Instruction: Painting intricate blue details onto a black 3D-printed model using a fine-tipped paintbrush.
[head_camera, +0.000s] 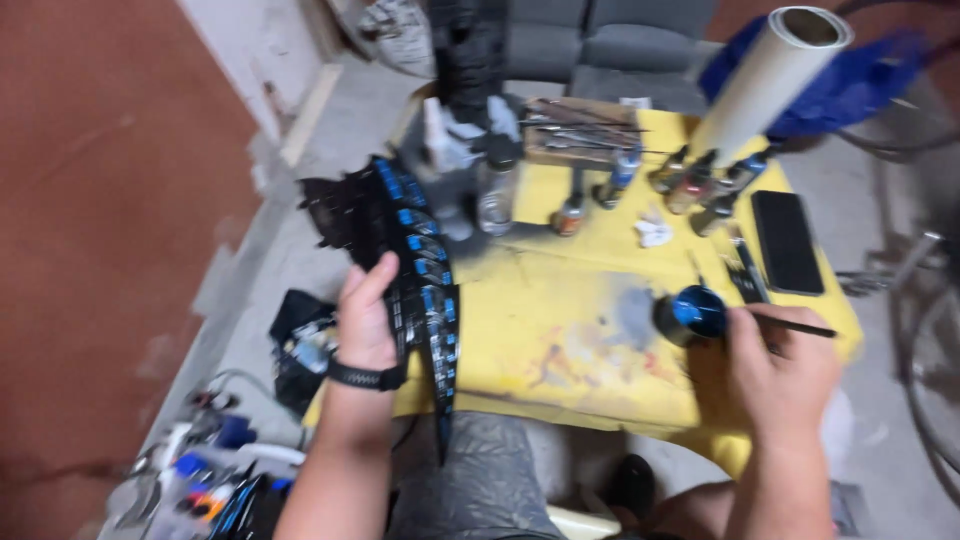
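From the head camera, the left hand (366, 318), a black band at its wrist, is closed round the edge of a black scaled model piece (405, 262) with blue painted patches, thumb on top, holding it raised over the left edge of the worktop (560, 300), which is covered in yellow paper stained with paint. The right hand (782, 372) is curled shut on a thin dark brush (795, 325), held like a pen, its tip just beside or in a small round pot of blue paint (692, 314) standing on the yellow paper.

At the back of the worktop stand small paint bottles (690, 180), a clear jar (495, 195) and a tray of tools (580, 130); a black phone (787, 241) lies to the right and a pale cardboard tube (765, 80) leans over the far corner.

I judge the risks to be these: the model piece hangs past the worktop edge, so a loosened grip would drop it towards the floor; a loaded brush could drip onto the paper or the phone; a nudge could tip the pot.

The frame is motion-blurred. The brush tip, the pot's contents and the clutter at the lower left cannot be made out clearly, and the model piece's lower end runs down into shadow over the lap.
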